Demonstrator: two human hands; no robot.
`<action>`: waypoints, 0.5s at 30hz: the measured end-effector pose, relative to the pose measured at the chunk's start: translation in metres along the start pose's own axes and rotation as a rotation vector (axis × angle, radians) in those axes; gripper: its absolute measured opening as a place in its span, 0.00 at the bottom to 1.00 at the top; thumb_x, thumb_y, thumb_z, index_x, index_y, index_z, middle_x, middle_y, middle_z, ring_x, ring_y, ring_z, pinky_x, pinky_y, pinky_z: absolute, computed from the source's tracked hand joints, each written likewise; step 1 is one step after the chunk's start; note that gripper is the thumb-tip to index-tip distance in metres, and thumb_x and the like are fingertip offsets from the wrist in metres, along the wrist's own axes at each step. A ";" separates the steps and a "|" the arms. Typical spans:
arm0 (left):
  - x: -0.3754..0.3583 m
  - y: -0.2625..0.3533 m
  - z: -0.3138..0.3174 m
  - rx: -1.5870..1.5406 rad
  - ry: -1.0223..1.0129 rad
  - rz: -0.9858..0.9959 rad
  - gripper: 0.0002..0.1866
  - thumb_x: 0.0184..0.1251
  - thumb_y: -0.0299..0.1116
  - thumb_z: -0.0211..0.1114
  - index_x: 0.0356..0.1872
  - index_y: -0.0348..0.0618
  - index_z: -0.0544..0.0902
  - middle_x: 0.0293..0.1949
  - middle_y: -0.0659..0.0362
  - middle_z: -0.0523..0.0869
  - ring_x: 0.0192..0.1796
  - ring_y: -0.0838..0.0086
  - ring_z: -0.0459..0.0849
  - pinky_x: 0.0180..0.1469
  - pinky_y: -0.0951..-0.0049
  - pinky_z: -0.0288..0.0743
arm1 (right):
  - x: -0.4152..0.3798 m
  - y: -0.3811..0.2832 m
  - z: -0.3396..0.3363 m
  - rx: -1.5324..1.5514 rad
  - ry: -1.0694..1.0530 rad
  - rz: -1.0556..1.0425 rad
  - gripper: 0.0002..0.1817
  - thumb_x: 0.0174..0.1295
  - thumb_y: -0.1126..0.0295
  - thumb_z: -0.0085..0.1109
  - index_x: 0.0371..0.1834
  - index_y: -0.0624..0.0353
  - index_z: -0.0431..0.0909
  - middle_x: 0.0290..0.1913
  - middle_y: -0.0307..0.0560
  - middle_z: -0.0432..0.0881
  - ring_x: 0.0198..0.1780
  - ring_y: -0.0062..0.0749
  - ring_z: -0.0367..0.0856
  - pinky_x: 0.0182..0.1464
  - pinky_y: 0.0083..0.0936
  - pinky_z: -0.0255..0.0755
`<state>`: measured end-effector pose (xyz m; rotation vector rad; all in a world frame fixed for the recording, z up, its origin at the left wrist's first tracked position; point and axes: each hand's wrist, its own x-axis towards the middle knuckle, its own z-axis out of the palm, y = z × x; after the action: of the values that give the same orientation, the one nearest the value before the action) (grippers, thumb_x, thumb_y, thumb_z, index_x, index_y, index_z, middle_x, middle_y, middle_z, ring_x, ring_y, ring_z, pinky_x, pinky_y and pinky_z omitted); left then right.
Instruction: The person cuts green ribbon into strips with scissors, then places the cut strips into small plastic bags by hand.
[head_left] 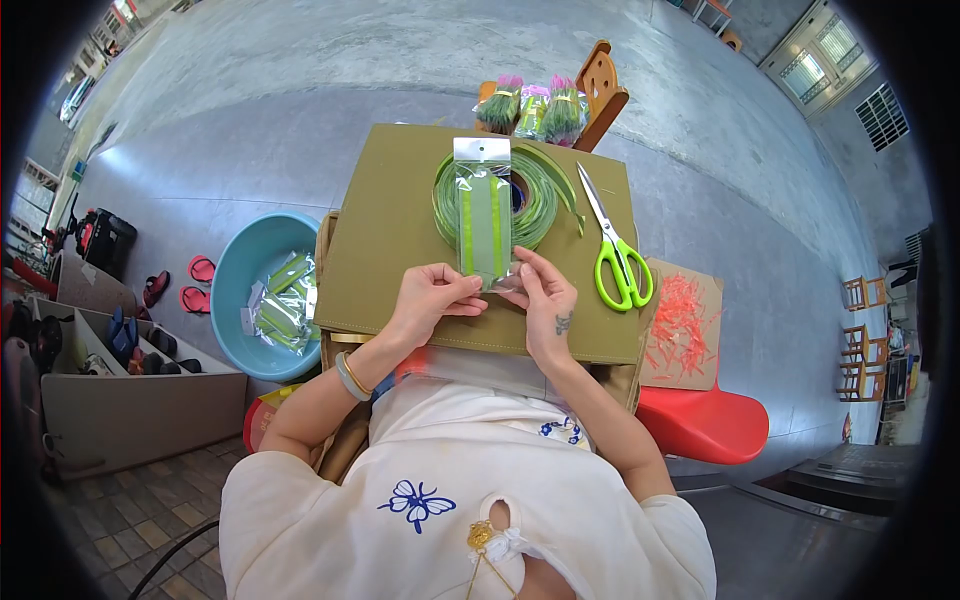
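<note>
Clear plastic sleeves the packet (484, 225), its pale header pierced by a hole, bright green bands flanking a duller green middle. It is held above the olive tabletop (385, 240), overlapping the roll of green ribbon (538, 208) and hiding part of it. Fingers cover its near corners, and glare blurs the near edge. Left hand (432, 300) and right hand (547, 300) pinch it from either side, forearms angled inward.
</note>
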<state>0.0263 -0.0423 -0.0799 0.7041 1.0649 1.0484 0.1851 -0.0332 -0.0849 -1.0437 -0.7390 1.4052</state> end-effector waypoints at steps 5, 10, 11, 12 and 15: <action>-0.003 -0.002 -0.003 -0.033 -0.054 0.003 0.11 0.59 0.31 0.67 0.29 0.33 0.76 0.29 0.52 0.81 0.28 0.70 0.85 0.30 0.77 0.83 | 0.009 0.001 0.001 -0.057 -0.067 -0.068 0.08 0.58 0.77 0.59 0.31 0.60 0.68 0.29 0.39 0.76 0.30 0.15 0.75 0.30 0.16 0.75; -0.007 0.019 0.001 0.006 -0.085 -0.076 0.13 0.61 0.33 0.64 0.35 0.30 0.77 0.29 0.52 0.81 0.27 0.70 0.85 0.27 0.77 0.81 | 0.001 -0.015 0.002 -0.091 -0.130 -0.142 0.11 0.56 0.78 0.62 0.28 0.59 0.67 0.29 0.39 0.77 0.30 0.14 0.75 0.32 0.12 0.72; -0.009 0.023 0.006 0.083 -0.133 -0.053 0.13 0.62 0.33 0.63 0.37 0.29 0.77 0.29 0.52 0.82 0.27 0.70 0.85 0.27 0.78 0.81 | -0.003 -0.020 0.004 -0.109 -0.158 -0.144 0.11 0.56 0.78 0.62 0.28 0.59 0.67 0.29 0.39 0.77 0.30 0.14 0.75 0.32 0.12 0.72; -0.011 0.026 0.006 0.162 -0.183 -0.031 0.13 0.63 0.32 0.62 0.38 0.28 0.77 0.30 0.51 0.82 0.27 0.70 0.85 0.26 0.78 0.80 | -0.005 -0.022 0.005 -0.127 -0.184 -0.149 0.11 0.56 0.79 0.62 0.28 0.59 0.66 0.29 0.39 0.77 0.29 0.14 0.75 0.32 0.12 0.72; -0.012 0.037 -0.002 0.317 -0.261 0.076 0.13 0.67 0.31 0.58 0.42 0.27 0.77 0.32 0.50 0.83 0.28 0.69 0.85 0.29 0.78 0.81 | -0.005 -0.032 0.010 -0.080 -0.203 -0.118 0.09 0.59 0.79 0.58 0.29 0.59 0.66 0.30 0.43 0.78 0.31 0.19 0.78 0.35 0.17 0.76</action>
<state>0.0108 -0.0397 -0.0445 1.1135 0.9910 0.8304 0.1887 -0.0331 -0.0510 -0.9116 -0.9963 1.4010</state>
